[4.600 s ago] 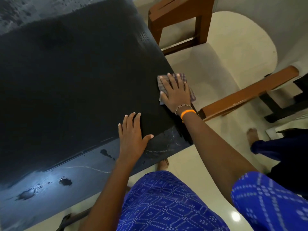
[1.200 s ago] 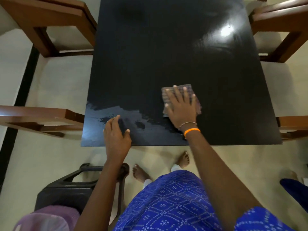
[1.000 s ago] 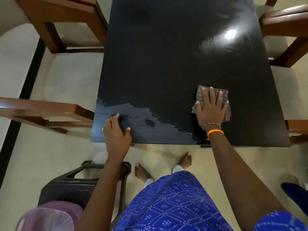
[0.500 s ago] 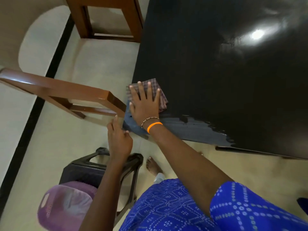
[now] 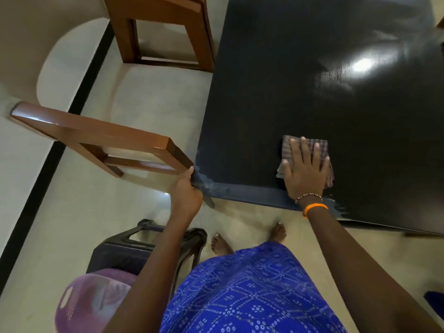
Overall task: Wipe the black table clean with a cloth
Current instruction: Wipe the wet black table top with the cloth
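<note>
head view: right hand (image 5: 305, 171) flat on cloth (image 5: 286, 150) near surface (image 5: 276, 80) front edge, left hand (image 5: 187, 195) gripping front-left corner; risks skipping grey strip (image 5: 249, 194) along edge.

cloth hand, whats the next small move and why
Probably slide the cloth toward the near edge and left along it. The right hand presses it flat on the black table, and a dull grey strip runs along that edge to the corner the left hand grips.

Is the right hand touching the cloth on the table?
Touching. The head view shows the right hand lying flat on the cloth, fingers spread.
</note>
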Tool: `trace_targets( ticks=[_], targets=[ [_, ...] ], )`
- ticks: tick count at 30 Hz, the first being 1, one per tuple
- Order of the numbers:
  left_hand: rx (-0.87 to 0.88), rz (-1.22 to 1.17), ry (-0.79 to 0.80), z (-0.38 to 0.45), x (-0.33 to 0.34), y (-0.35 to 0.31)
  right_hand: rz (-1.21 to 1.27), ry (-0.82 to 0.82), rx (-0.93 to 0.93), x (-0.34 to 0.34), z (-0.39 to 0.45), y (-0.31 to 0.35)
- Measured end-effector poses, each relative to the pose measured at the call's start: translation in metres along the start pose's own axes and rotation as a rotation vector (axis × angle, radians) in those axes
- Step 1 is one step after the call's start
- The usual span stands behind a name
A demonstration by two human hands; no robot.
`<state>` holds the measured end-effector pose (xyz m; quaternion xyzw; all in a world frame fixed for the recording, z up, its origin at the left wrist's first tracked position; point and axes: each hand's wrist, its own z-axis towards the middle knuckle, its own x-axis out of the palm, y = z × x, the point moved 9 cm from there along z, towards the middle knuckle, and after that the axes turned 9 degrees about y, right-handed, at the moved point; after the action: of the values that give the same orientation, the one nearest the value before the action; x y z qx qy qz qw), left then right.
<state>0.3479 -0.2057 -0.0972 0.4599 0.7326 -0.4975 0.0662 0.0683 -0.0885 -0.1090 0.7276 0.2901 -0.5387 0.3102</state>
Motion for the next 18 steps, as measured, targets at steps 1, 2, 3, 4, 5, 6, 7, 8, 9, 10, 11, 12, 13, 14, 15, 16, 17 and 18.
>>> trace_targets(
  ticks=[1, 2, 3, 4, 5, 6, 7, 8, 9, 10, 11, 12, 13, 14, 15, 16, 17, 18],
  targets=[
    [-0.012, -0.017, -0.002, 0.001, -0.002, 0.002, 0.024, 0.001, 0.045, 0.000, -0.001, 0.001],
    [-0.014, -0.044, -0.012, 0.000, -0.003, 0.004, 0.043, 0.000, 0.076, 0.000, -0.001, 0.008],
    [-0.008, -0.071, -0.022, -0.001, -0.004, 0.003, 0.049, 0.001, 0.073, 0.001, -0.001, 0.022],
    [0.005, -0.097, -0.032, -0.003, -0.006, 0.002, 0.034, 0.009, 0.021, 0.003, -0.001, 0.043],
    [0.018, -0.122, -0.040, -0.004, -0.007, 0.000, 0.000, 0.021, -0.076, 0.008, -0.003, 0.070],
    [0.024, -0.148, -0.040, -0.004, -0.007, -0.001, -0.046, 0.029, -0.198, 0.013, -0.008, 0.099],
    [0.022, -0.176, -0.042, -0.004, -0.008, -0.002, -0.091, 0.031, -0.332, 0.019, -0.014, 0.129],
    [0.012, -0.204, -0.046, -0.003, -0.009, 0.000, -0.131, 0.033, -0.473, 0.026, -0.020, 0.156],
    [-0.003, -0.245, -0.053, -0.002, -0.010, 0.003, -0.164, 0.042, -0.607, 0.031, -0.025, 0.178],
    [-0.025, -0.302, -0.063, 0.000, -0.010, 0.009, -0.189, 0.056, -0.725, 0.035, -0.028, 0.193],
    [-0.048, -0.363, -0.074, 0.000, -0.010, 0.015, -0.207, 0.060, -0.823, 0.035, -0.026, 0.200],
    [-0.076, -0.423, -0.084, 0.002, -0.010, 0.020, -0.225, 0.058, -0.912, 0.033, -0.021, 0.204],
    [-0.102, -0.469, -0.089, 0.002, -0.010, 0.024, -0.240, 0.052, -0.992, 0.030, -0.013, 0.205],
    [-0.127, -0.500, -0.091, 0.003, -0.011, 0.026, -0.251, 0.049, -1.058, 0.026, -0.002, 0.206],
    [-0.150, -0.516, -0.088, 0.004, -0.012, 0.027, -0.259, 0.042, -1.101, 0.023, 0.012, 0.206],
    [-0.172, -0.519, -0.078, 0.006, -0.012, 0.028, -0.263, 0.035, -1.112, 0.018, 0.029, 0.206],
    [-0.203, -0.516, -0.065, 0.008, -0.012, 0.031, -0.259, 0.043, -1.095, 0.013, 0.050, 0.208],
    [-0.242, -0.512, -0.049, 0.011, -0.011, 0.033, -0.251, 0.061, -1.055, 0.008, 0.073, 0.208]
  ],
)
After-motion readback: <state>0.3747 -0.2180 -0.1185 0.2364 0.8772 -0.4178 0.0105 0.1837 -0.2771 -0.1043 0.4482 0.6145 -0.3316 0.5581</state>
